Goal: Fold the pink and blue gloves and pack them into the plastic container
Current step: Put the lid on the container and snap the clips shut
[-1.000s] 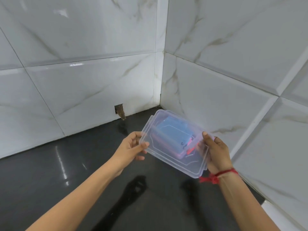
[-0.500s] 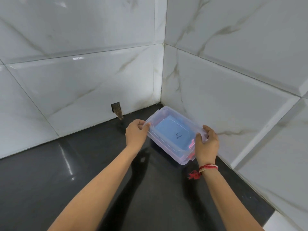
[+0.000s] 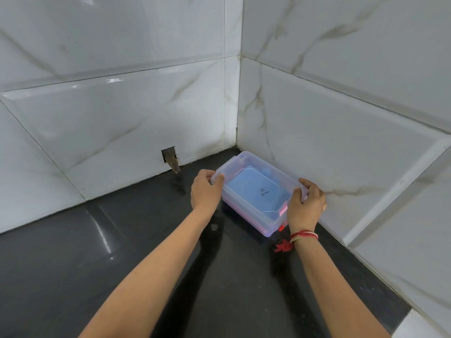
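Observation:
A clear plastic container (image 3: pixel 246 167) with its lid on lies flat on the black counter (image 3: pixel 122 252), tucked into the corner near the right wall. Through the lid a blue glove (image 3: pixel 253 189) shows on top, and pink (image 3: pixel 246 217) shows through the container's near side wall. My left hand (image 3: pixel 205 191) grips the container's left end, thumb on the lid edge. At the right end, my right hand (image 3: pixel 305 206) curls its fingers over the rim. A red thread band sits on my right wrist.
White marble-look tiled walls (image 3: pixel 341 142) meet in a corner just behind the container. A small square hole (image 3: pixel 169 156) is cut in the back wall at counter level, left of the container. The black counter stretches left and toward me.
The container was held tilted in the air; it has come down flat onto the counter and moved closer to the corner, with both hands still holding its ends.

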The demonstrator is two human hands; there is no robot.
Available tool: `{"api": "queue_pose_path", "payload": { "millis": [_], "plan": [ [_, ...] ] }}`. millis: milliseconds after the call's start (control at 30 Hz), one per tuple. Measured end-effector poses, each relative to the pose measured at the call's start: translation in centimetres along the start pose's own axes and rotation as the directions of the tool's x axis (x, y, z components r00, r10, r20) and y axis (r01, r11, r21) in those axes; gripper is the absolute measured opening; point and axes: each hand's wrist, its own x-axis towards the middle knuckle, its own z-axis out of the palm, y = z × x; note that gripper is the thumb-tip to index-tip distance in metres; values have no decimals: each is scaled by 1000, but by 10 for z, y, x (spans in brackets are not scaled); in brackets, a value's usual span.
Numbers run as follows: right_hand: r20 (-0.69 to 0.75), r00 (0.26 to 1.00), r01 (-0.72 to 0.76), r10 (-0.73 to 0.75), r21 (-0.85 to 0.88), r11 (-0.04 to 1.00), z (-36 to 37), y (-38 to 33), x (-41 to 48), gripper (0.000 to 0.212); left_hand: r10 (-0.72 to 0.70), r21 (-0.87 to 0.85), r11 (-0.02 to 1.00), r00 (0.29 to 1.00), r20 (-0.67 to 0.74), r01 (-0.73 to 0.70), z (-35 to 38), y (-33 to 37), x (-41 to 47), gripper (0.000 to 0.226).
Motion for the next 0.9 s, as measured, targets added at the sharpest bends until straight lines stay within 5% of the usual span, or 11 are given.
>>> {"api": "queue_pose_path", "payload": {
  "millis": [667, 800, 900],
  "plan": [
    [104, 987, -129, 121, 68, 989, -3, 3, 15, 30, -62, 46, 997, 997, 46, 59, 18, 9, 8, 34],
    [158, 966, -229, 207, 141, 963, 0, 7, 20, 30, -236, -133, 959, 965, 112, 250, 19, 12, 8, 38],
    [206, 950, -278, 236, 203, 939, 1, 9, 27, 30, -408, -257, 845, 875, 259, 470, 17, 20, 11, 43]
  ]
}}
